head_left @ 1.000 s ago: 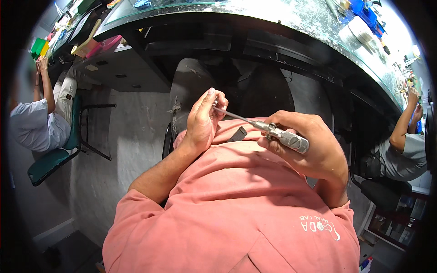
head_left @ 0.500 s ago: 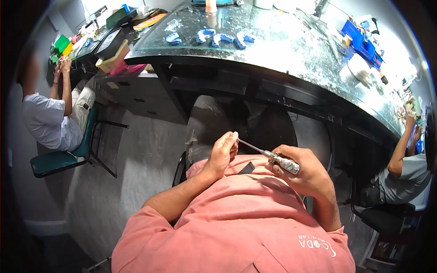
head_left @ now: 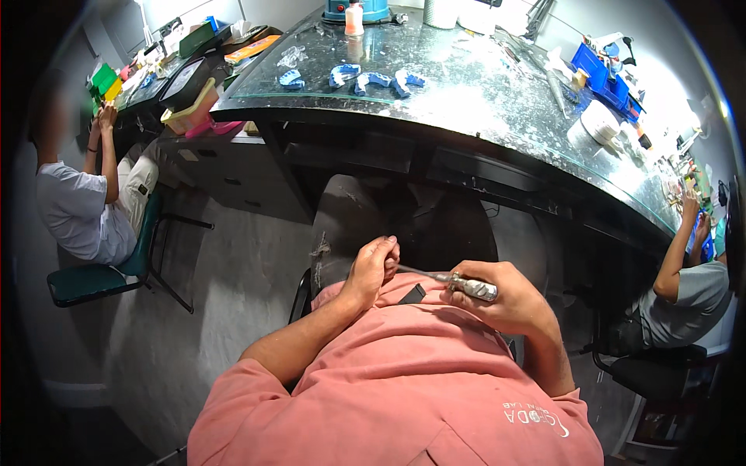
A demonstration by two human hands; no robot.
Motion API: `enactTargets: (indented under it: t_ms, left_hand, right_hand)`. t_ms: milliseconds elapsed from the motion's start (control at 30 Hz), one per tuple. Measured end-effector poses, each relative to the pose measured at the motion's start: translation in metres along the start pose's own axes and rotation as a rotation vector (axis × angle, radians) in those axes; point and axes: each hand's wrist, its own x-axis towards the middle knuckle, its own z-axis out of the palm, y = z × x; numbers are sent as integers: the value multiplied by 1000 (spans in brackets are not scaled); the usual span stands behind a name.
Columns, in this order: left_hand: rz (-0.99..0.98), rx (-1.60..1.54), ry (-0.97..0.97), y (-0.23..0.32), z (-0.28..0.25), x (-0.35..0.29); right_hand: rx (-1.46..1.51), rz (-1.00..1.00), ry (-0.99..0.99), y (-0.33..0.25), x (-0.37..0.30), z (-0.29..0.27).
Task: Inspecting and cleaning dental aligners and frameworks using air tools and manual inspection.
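One metal tool (head_left: 475, 289) points leftward before the pink shirt (head_left: 396, 373): the right hand (head_left: 514, 297) wraps its handle, likely for control; the left hand (head_left: 371, 273) presses fingers together by its tip, anything inside hidden. Four blue pieces (head_left: 373, 79) line the counter's (head_left: 474, 124) near edge, leftward.

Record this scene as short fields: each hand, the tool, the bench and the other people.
Left hand: fingers curled at the far end of the tool's shaft; whether they hold anything is hidden
Right hand: gripping the tool's handle
Tool: silver-coloured handle, thin shaft pointing toward the left hand; tip not visible
Bench: dark top; four blue curved pieces near its front edge
Other people: one seated at left, another at right
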Motion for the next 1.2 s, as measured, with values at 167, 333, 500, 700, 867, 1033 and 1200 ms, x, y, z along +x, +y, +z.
enactTargets:
  t_ms: [167,333,500,700,867,1033,1200]
  left_hand:
    - [12,-4,-9,-1,-1,2]
    - [12,-17,-12,-3,-2,3]
    - [-11,-46,-7,-3,-3,2]
    - [-48,-25,2,0,-2,2]
    - [-65,-20,5,2,-2,2]
    - [-77,-22,14,3,-5,3]
    - [-144,-146,38,3,-4,4]
  right_hand:
    - [7,31,-23,2,1,0]
    - [74,8,-76,3,4,0]
    - [25,48,-42,2,4,0]
    - [35,4,-23,7,5,5]
    - [56,43,-65,13,10,5]
    - [-4,56,-26,13,11,8]
    - [51,46,-28,15,12,7]
